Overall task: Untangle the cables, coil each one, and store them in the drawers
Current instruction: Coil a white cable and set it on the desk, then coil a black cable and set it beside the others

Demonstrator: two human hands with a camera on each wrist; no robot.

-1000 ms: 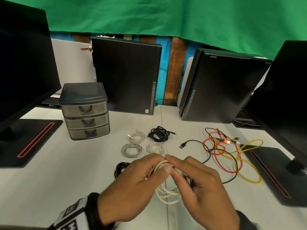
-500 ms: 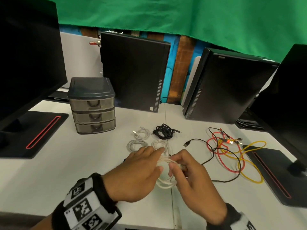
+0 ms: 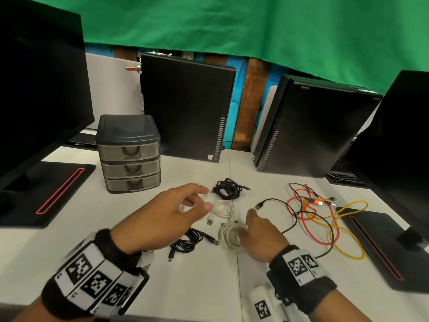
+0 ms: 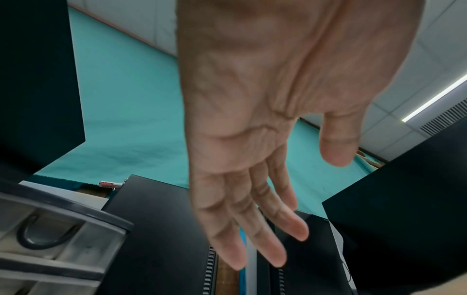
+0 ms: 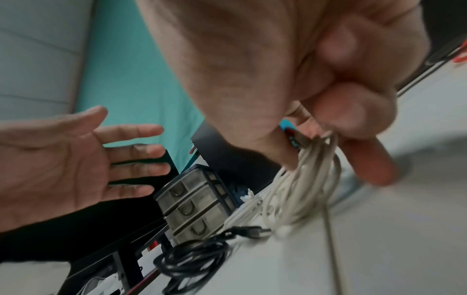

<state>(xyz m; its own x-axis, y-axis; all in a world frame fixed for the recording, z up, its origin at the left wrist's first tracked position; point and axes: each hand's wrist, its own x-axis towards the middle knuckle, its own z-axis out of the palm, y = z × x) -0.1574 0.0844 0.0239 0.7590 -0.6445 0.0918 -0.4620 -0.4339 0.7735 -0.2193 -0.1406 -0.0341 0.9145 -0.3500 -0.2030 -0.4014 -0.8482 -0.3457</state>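
A coiled white cable touches the white table, pinched at its top by my right hand. My left hand hovers open and empty to its left, above two pale coils it partly hides. Another white coil and a black coil lie just beyond. A second black coil lies near my left wrist. Loose red, yellow and black cables sprawl tangled at the right. The grey three-drawer unit stands at the back left, all drawers closed.
Two black computer towers stand upright at the back. A monitor base sits at the left and another at the right, close to the tangled cables. A green cloth hangs behind.
My left hand has let go of the white coil and moved up and left, opening. My right hand has lowered the coil onto the table.
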